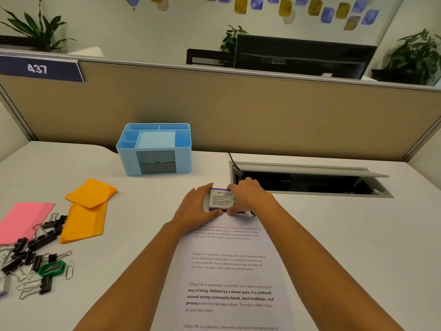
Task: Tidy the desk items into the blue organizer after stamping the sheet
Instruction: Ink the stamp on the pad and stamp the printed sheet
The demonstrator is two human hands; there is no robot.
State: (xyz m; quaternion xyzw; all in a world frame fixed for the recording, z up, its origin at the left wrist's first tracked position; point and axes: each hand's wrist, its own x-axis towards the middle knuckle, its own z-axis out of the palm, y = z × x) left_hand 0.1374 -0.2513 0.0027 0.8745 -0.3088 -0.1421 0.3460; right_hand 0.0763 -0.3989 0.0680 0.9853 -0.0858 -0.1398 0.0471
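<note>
A small purple and white stamp pad box (222,199) lies at the top edge of the printed sheet (233,278). My left hand (198,206) grips its left side and my right hand (250,197) grips its right side, thumbs at the near edge. A small metal object (252,214) peeks out under my right hand. The blue organizer (155,149) stands behind and to the left, its compartments showing nothing inside. Orange envelopes (88,209), a pink sheet (22,220), black binder clips (35,249), paper clips (69,268) and a green sharpener (51,268) lie at the left.
An open cable tray hatch (310,182) sits in the desk to the right of my hands. A beige partition (238,115) closes the back of the desk. A monitor (303,57) and plants stand beyond it.
</note>
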